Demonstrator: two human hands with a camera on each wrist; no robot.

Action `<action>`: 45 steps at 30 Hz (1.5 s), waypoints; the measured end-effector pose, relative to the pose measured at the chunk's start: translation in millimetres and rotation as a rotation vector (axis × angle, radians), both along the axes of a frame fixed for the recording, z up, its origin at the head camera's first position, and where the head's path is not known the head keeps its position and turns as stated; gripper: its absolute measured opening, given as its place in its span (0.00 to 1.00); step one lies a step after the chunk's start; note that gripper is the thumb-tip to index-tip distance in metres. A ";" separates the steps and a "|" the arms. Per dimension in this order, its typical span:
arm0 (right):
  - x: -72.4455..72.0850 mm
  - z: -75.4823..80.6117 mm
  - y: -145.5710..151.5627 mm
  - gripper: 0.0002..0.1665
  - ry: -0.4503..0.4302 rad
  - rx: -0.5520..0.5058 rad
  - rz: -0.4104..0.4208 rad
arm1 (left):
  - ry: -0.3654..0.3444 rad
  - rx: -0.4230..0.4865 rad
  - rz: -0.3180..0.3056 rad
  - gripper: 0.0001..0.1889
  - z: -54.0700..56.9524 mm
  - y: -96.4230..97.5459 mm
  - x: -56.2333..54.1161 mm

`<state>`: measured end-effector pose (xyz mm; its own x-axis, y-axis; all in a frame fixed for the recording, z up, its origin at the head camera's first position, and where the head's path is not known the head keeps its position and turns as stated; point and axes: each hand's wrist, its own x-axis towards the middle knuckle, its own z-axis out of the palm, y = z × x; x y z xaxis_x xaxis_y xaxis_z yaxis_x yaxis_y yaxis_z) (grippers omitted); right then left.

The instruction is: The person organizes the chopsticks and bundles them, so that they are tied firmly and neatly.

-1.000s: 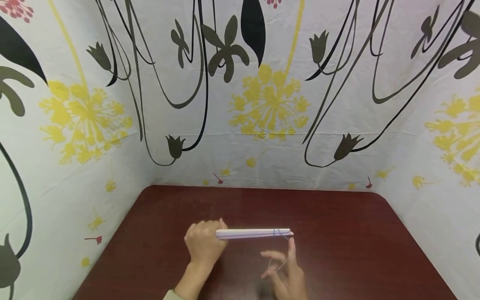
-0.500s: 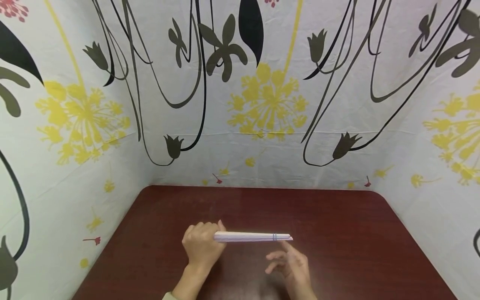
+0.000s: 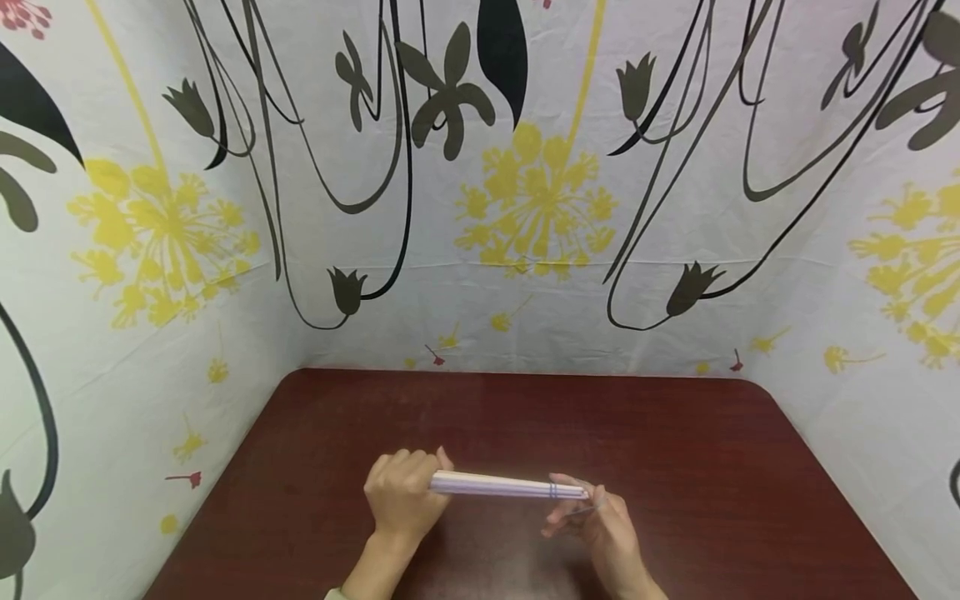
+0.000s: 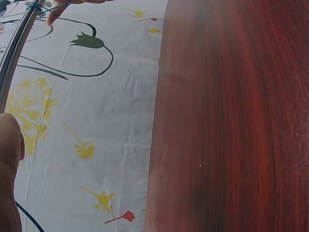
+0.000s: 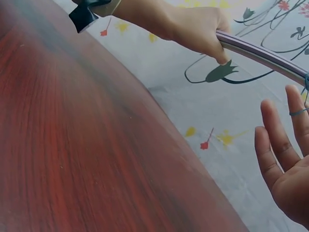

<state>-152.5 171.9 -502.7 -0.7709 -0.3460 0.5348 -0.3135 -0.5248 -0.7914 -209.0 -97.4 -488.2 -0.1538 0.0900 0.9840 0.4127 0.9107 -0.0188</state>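
Note:
A bundle of slim white-and-purple sticks (image 3: 502,484) is gripped at one end by my left hand (image 3: 405,493), fingers curled round it. It extends to the right above the table, its free end dipping slightly. Near that end a thin blue rubber band (image 3: 553,490) circles the bundle. My right hand (image 3: 613,533) is at the free end, fingers spread and mostly straight. In the right wrist view, a blue strand of the band (image 5: 298,112) runs from the sticks (image 5: 263,55) round one of its fingers. The left wrist view catches the bundle (image 4: 15,58) and band along its left edge.
A dark red-brown wooden table (image 3: 480,425) lies below both hands. White cloth (image 3: 450,242) printed with yellow, grey and black flowers rises behind the table and along both sides. A dark strap or device (image 5: 87,15) is on the left wrist.
My right hand dropped away from the band, the stretched strand going out of sight, then came up to the free end with the band on its fingers. The bundle's right end has sunk slightly.

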 end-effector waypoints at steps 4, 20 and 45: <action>-0.3 1.4 4.4 0.34 0.001 0.070 -0.052 | 0.004 -0.008 -0.016 0.24 3.8 1.1 1.1; -0.8 2.9 8.4 0.21 0.054 0.379 -0.232 | -0.025 -0.033 -0.025 0.25 -2.9 3.9 2.4; 0.6 -1.1 -1.3 0.20 -0.071 0.055 -0.126 | -0.092 -0.012 -0.058 0.23 -1.6 5.5 4.6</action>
<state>-151.8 170.6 -503.8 -0.8453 -0.2710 0.4605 -0.3167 -0.4400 -0.8403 -204.4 -91.9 -489.7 -0.2372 0.1135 0.9648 0.4653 0.8851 0.0103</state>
